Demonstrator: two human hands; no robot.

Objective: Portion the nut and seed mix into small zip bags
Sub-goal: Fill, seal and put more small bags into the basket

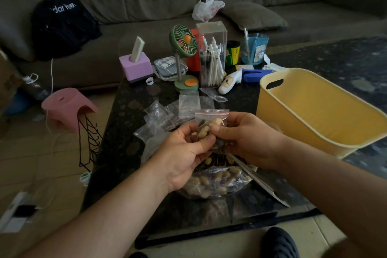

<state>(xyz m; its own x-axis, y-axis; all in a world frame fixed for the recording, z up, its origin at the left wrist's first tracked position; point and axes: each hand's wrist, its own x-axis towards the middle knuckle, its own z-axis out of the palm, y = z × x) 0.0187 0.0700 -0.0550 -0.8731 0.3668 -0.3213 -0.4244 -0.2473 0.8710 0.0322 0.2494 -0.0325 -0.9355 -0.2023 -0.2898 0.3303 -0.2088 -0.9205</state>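
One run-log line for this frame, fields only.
stage: portioning | left hand: holds small zip bag | right hand: same bag | contents: nuts, seeds | source bag: on table below | empty bags: behind

Small zip bag (211, 120) upright, part-filled with nuts, above the big mix bag (217, 182)

Left hand (184, 153) and right hand (247, 140) pinch a small zip bag (210, 123) of nuts above the big nut bag (217, 182).

The left hand (184, 153) and right hand (249, 142) cover the lower half of the small zip bag (210, 121) and much of the large nut bag (217, 180) beneath them. Right of the hands, the yellow tub (314, 111) runs off the frame edge.
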